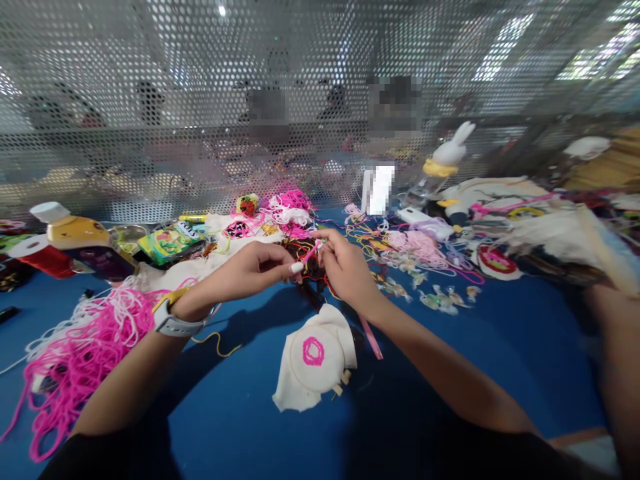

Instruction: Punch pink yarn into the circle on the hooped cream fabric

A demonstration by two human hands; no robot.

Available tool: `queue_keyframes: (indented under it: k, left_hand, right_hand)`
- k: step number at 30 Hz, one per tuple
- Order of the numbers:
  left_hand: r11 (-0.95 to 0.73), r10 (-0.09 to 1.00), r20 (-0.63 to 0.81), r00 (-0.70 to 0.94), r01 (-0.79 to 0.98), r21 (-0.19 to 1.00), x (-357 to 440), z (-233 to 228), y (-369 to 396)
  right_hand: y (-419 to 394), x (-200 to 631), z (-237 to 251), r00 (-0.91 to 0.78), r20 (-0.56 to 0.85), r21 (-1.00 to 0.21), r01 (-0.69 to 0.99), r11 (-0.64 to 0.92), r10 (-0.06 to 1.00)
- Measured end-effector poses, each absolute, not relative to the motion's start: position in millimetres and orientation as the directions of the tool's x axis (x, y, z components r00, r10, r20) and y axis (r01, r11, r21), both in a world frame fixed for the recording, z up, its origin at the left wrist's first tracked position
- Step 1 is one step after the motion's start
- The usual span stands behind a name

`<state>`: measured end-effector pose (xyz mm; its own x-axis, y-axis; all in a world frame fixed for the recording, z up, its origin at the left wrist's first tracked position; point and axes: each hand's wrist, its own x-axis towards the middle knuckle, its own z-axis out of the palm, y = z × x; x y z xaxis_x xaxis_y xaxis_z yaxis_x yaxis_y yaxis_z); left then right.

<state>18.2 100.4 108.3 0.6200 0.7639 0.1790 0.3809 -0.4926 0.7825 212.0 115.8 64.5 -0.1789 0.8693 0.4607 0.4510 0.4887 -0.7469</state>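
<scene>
A short stretch of pink yarn (311,253) runs between my two hands above the middle of the table. My left hand (255,269), with a watch (177,319) on its wrist, pinches one end between thumb and finger. At the other end, the fingertips of my right hand (347,270) are closed on the yarn. Nearer to me lies a white cloth (287,392) in a round embroidery hoop, bearing a stitched pink ring (313,351). Partly behind my right forearm, a pink pen-like stick (371,340) rests on the blue table.
Loose pink yarn (107,327) heaps on the left, beside a bottle (85,240) and a red thread spool (45,257). Wrapped candies (443,300), a bright phone screen (380,190) and a rabbit-topped bottle (445,160) stand or lie right. Another person's arm (617,360) reaches in.
</scene>
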Motion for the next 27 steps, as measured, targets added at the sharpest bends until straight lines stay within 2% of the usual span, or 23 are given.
queue_keyframes:
  k: [3, 5, 10, 13, 19, 22, 27]
  left_hand:
    - [-0.617, 0.707, 0.222, 0.671, 0.432, 0.658, 17, 110, 97]
    - [-0.64, 0.723, 0.262, 0.639, 0.477, 0.602, 17, 107, 98]
    - [-0.629, 0.758, 0.281, 0.589, 0.545, 0.554, 19, 94, 110]
    - [-0.642, 0.754, 0.301, 0.584, 0.559, 0.525, 24, 86, 113]
    - [-0.704, 0.697, 0.322, 0.64, 0.53, 0.472, 38, 79, 105]
    - [-0.726, 0.68, 0.343, 0.648, 0.528, 0.441, 42, 77, 102]
    - [-0.701, 0.713, 0.414, 0.566, 0.577, 0.42, 36, 80, 103]
  right_hand:
    - [117, 211, 66, -0.25, 0.388, -0.805, 0.376, 0.458, 0.887]
    - [115, 210, 69, -0.312, 0.341, -0.844, 0.314, 0.435, 0.887]
    - [106, 212, 83, -0.35, 0.232, -0.962, 0.052, 0.266, 0.907]
    - [104, 213, 87, -0.311, 0.201, -0.979, -0.091, 0.181, 0.929]
    - [103, 208, 83, -0.24, 0.28, -0.958, -0.123, 0.257, 0.93]
    - [103, 208, 81, -0.215, 0.27, -0.962, -0.108, 0.252, 0.939]
    - [108, 212, 78, -0.168, 0.245, -0.969, -0.064, 0.237, 0.955]
